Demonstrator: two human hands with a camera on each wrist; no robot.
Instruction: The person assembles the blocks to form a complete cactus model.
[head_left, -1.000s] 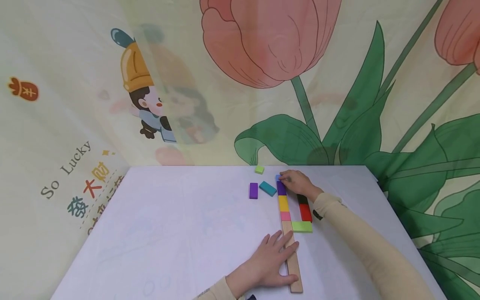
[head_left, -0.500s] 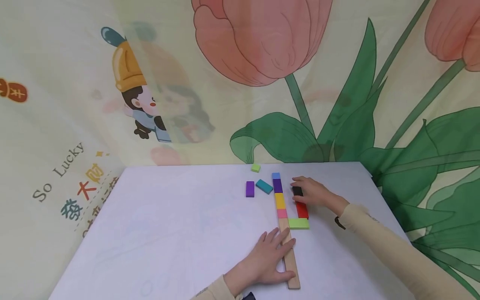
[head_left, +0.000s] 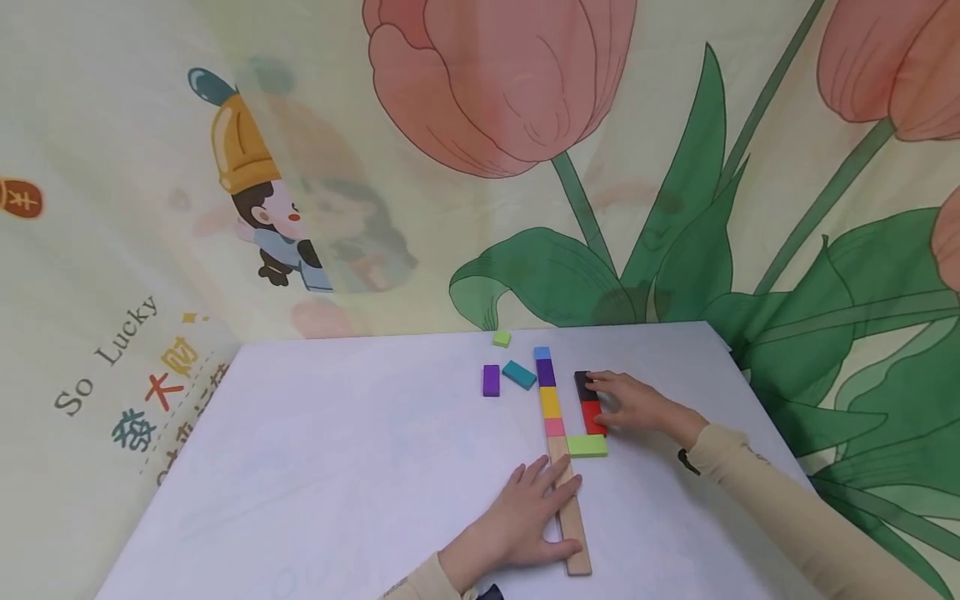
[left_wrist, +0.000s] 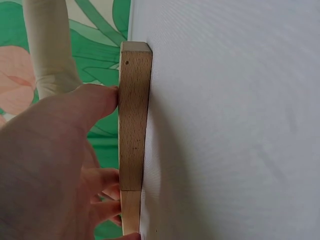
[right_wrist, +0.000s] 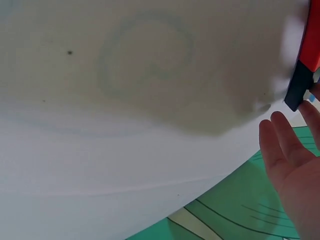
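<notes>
Spread fingers of my left hand point(head_left: 517, 525) rest on the plain wooden blocks point(head_left: 576, 533); in the left wrist view, thumb and fingertips touch the wood's upper face point(left_wrist: 134, 120). My right hand point(head_left: 641, 408) lies over the black block point(head_left: 582, 382) and red block point(head_left: 592, 417), fingers extended. In the right wrist view a fingertip touches the black block point(right_wrist: 297, 87). A line runs away from the wood: pink block point(head_left: 554, 427), yellow block point(head_left: 551, 402), dark purple block point(head_left: 546, 372), light blue block point(head_left: 542, 352). A lime green block point(head_left: 587, 447) joins it crosswise to the red end.
Left of the line lie a loose purple block point(head_left: 491, 381) and a teal block point(head_left: 519, 374) at a slant. A small lime block point(head_left: 502, 339) sits near the back edge of the white table point(head_left: 337, 467). A printed curtain point(head_left: 420, 167) hangs behind.
My right hand has moved from the light blue end of the line to the black and red blocks at its right. My left hand stays on the wood. The head view has shifted slightly.
</notes>
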